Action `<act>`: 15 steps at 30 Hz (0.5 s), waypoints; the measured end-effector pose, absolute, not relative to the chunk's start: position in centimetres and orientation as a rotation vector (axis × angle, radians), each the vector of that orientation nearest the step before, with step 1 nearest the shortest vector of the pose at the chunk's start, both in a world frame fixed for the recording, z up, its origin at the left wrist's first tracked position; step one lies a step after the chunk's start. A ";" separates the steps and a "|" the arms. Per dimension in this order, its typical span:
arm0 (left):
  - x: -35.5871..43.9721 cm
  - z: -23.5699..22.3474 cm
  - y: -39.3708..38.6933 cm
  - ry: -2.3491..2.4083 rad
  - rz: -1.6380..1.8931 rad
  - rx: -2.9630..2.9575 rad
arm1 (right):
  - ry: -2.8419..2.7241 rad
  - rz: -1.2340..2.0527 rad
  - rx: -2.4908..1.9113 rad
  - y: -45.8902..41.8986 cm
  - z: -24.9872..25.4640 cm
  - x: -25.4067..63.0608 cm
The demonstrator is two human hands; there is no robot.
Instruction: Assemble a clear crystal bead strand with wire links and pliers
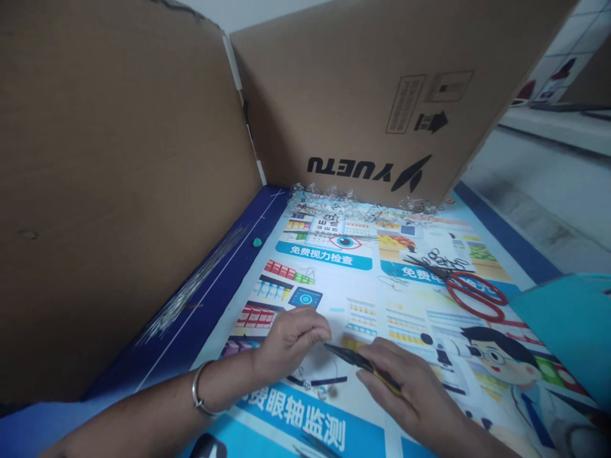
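My left hand [298,337] is closed in a pinch just left of the middle, a bracelet on its wrist. A thin curved wire [335,369] hangs below its fingertips. Small beads [308,385] show near the wire's lower end; whether they are strung on it or lie on the sheet I cannot tell. In my right hand [405,381] are needle-nose pliers [351,357] with dark jaws and black-and-yellow handles. The jaw tips point left and come close to the left fingertips. Whether they grip the wire is too small to see.
Cardboard panels [363,114] wall the left and back. A pile of clear and black trinkets [353,203] lines the back. Thin straight wires [191,286] lie along the left. Red-handled scissors [477,296] rest at right beside small black rings [442,259]. A teal object [568,324] stands far right.
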State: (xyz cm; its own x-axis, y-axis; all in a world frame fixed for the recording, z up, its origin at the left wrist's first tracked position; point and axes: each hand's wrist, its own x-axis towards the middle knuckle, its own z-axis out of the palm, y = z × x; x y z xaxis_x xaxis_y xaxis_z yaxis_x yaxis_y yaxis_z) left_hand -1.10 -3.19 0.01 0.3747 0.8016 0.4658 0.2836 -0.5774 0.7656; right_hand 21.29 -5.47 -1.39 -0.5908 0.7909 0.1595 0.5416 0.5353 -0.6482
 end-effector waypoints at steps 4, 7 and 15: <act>-1.1 0.0 -3.2 0.946 1.146 2.002 | -2.317 0.806 -1.079 -5.5 -1.4 21.3; -1.0 0.0 -3.2 0.972 1.120 1.928 | -2.308 0.831 -1.083 -5.5 -1.4 21.3; -0.7 0.0 -3.1 1.022 1.036 1.711 | -2.335 0.861 -1.141 -5.4 -1.1 21.3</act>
